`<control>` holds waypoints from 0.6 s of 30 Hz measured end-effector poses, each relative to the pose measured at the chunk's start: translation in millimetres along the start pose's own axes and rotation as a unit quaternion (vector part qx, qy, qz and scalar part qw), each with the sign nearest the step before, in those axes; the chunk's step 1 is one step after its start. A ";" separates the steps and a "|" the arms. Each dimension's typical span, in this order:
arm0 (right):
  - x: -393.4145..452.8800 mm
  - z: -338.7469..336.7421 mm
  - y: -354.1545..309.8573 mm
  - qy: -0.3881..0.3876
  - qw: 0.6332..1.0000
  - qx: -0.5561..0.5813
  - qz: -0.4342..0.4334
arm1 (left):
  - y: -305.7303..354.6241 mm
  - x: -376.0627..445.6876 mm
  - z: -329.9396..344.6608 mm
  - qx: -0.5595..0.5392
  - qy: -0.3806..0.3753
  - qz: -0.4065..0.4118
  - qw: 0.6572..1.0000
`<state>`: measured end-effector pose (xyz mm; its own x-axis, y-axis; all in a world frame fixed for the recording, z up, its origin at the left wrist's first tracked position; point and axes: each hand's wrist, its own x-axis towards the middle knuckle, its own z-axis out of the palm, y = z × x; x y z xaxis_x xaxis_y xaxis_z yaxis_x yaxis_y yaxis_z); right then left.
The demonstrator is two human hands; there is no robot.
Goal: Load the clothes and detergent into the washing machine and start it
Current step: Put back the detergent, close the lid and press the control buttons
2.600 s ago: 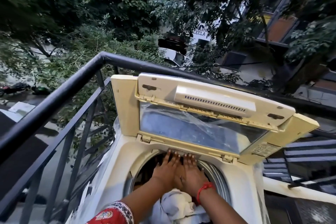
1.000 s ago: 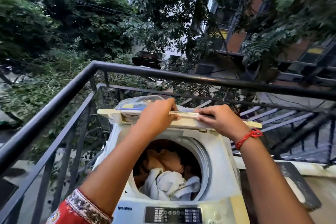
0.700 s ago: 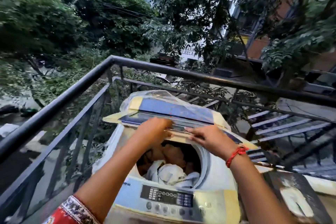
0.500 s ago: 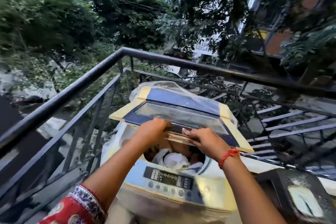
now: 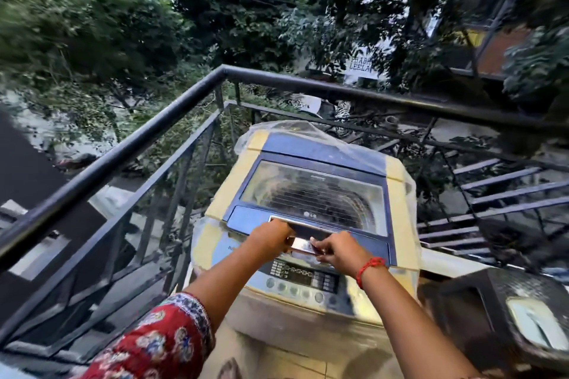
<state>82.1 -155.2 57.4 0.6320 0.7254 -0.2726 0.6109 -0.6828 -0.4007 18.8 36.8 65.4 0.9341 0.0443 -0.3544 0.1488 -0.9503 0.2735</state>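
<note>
A cream top-loading washing machine (image 5: 215, 243) stands in the balcony corner. Its blue-framed lid (image 5: 314, 191) with a glass window lies flat and shut over the drum. My left hand (image 5: 271, 237) and my right hand (image 5: 335, 251) both grip the shiny handle (image 5: 303, 244) at the lid's front edge. The control panel (image 5: 303, 278) with its display and round buttons sits just below my hands. The clothes are hidden under the lid. No detergent container is in view.
A black metal railing (image 5: 138, 138) runs along the left and behind the machine. Clear plastic sheeting (image 5: 286, 128) drapes the machine's back. A dark object with a pale top (image 5: 529, 326) stands at the right. Trees and buildings lie beyond.
Both hands brought the lid down from upright to flat, covering the white and brown clothes in the drum. My view pulled back from the machine.
</note>
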 end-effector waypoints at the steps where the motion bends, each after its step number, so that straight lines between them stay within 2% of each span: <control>1: 0.7 1.8 0.1 -0.011 1.000 -0.006 -0.004 | -1.0 0.8 2.3 -0.001 -0.010 0.001 1.000; 4: 3.4 9.0 3.1 -0.033 0.999 0.000 0.001 | -6.7 6.3 10.3 0.000 -0.031 0.008 0.999; 12: 10.3 18.0 9.7 -0.044 0.991 0.100 0.077 | -17.9 26.7 18.0 0.002 -0.046 0.014 0.999; 18: 28.2 14.5 10.6 -0.047 0.978 0.142 0.148 | -18.9 36.8 24.0 -0.010 -0.051 -0.017 0.998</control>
<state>99.5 -140.7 32.7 0.7065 0.5131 -0.4875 0.2423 -0.8225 -0.5147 42.5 48.9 25.7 0.8904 0.0432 -0.4532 0.1866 -0.9427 0.2767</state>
